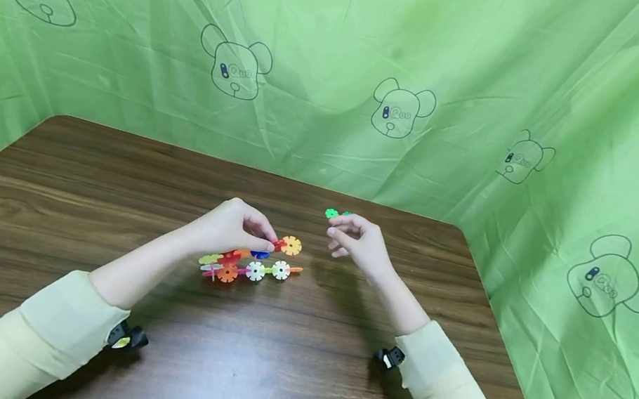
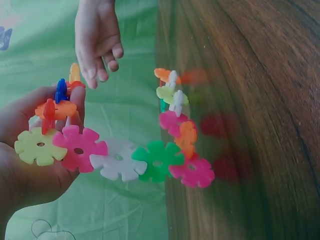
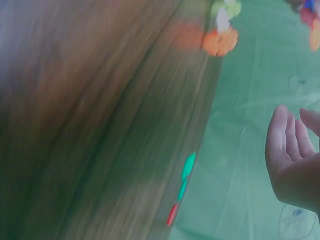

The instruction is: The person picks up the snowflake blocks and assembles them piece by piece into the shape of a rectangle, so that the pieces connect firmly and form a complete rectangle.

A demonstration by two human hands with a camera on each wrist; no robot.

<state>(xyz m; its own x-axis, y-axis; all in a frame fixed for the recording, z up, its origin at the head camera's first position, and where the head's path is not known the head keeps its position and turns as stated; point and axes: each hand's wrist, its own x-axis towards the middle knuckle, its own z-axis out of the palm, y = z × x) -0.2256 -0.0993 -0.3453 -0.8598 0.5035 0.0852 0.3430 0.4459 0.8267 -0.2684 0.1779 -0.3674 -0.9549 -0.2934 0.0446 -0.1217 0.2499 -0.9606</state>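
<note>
A chain of colourful flower-shaped plastic discs, slotted edge to edge, hangs from my left hand (image 1: pixel 232 227). Thumb and fingers pinch it around a red disc, beside a yellow-orange disc (image 1: pixel 291 245) at its end. In the left wrist view the chain bends in a U, through a pink disc (image 2: pixel 80 150), a white disc (image 2: pixel 118 162) and a green disc (image 2: pixel 158 162), to an orange disc (image 2: pixel 187 139) and others low over the table. My right hand (image 1: pixel 364 244) is raised to the right, apart from the chain, its fingers loosely bent around nothing.
Beyond my right hand, a small green disc (image 1: pixel 331 213) lies near the back of the brown wooden table (image 1: pixel 124 179); the right wrist view shows green discs (image 3: pixel 188 167) and a red disc (image 3: pixel 172 215) there. A green curtain (image 1: pixel 320 50) with bear-head drawings surrounds the table.
</note>
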